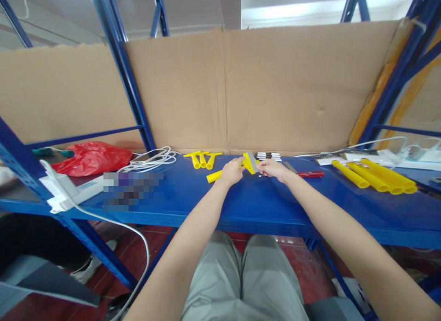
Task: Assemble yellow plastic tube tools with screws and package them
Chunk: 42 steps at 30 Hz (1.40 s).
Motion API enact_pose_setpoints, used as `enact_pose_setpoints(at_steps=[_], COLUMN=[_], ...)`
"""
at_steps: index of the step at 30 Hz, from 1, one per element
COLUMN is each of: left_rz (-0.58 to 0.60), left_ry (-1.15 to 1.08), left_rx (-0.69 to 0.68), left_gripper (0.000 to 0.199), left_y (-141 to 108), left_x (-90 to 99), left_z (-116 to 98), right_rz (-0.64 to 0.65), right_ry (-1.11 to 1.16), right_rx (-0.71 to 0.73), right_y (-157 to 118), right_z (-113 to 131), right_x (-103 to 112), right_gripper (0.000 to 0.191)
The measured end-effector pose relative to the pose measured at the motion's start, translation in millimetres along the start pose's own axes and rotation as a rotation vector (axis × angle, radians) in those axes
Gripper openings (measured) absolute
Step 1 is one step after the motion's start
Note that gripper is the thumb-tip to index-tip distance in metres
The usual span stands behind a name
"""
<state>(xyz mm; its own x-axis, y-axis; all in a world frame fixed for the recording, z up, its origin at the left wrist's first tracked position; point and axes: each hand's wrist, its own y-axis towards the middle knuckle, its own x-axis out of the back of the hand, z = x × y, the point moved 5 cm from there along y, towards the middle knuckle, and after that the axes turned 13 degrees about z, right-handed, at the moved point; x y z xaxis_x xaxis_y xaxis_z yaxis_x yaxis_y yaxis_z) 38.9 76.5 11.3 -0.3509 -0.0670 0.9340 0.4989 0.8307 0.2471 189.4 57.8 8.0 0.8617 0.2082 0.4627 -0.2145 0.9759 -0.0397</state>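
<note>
My left hand (232, 173) is closed round a yellow scraper (214, 176), whose tube handle sticks out to the left. A flat grey metal blade (252, 162) sits at the scraper's yellow head, tilted upward. At the blade's right edge, my right hand (274, 169) pinches with its fingertips; a small part between them cannot be made out. Just beyond my right wrist lies a screwdriver with a red handle (310, 174). Behind the hands is a small stack of black-and-white pieces (268, 156).
Several yellow T-shaped heads (202, 160) stand at the back left. Yellow tubes (375, 176) lie at the right. A red plastic bag (93, 158), coiled white cable (155, 160) and power strip (74, 192) are on the left. Cardboard (275, 86) walls the blue shelf's (193, 203) back.
</note>
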Motion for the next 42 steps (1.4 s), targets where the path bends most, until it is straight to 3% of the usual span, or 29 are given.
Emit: enact_pose_setpoints(at_steps=[10, 20, 29, 36, 42], left_rz=[-0.006, 0.052, 0.046, 0.085, 0.132], left_ry=[-0.055, 0.067, 0.075, 0.133, 0.224], left_rx=[-0.037, -0.075, -0.147, -0.121, -0.083], left_gripper=[0.051, 0.043, 0.043, 0.048, 0.048], left_y=[0.7, -2.1, -3.1, -9.3, -12.6], left_x=[1.0, -1.0, -1.7, -2.8, -3.2], left_z=[-1.3, -5.5, -7.7, -13.8, -18.5], right_rz=[0.111, 0.111, 0.205, 0.214, 0.202], right_ry=[-0.091, -0.047, 0.073, -0.026, -0.068], right_rx=[0.006, 0.006, 0.061, 0.154, 0.084], right_y=[2.8, 5.3, 4.5, 0.8, 1.7], right_z=[-5.9, -9.2, -10.4, -3.3, -6.7], right_x=[-2.0, -1.8, -7.6, -7.8, -8.1], right_gripper=[0.026, 0.013, 0.029, 0.031, 0.029])
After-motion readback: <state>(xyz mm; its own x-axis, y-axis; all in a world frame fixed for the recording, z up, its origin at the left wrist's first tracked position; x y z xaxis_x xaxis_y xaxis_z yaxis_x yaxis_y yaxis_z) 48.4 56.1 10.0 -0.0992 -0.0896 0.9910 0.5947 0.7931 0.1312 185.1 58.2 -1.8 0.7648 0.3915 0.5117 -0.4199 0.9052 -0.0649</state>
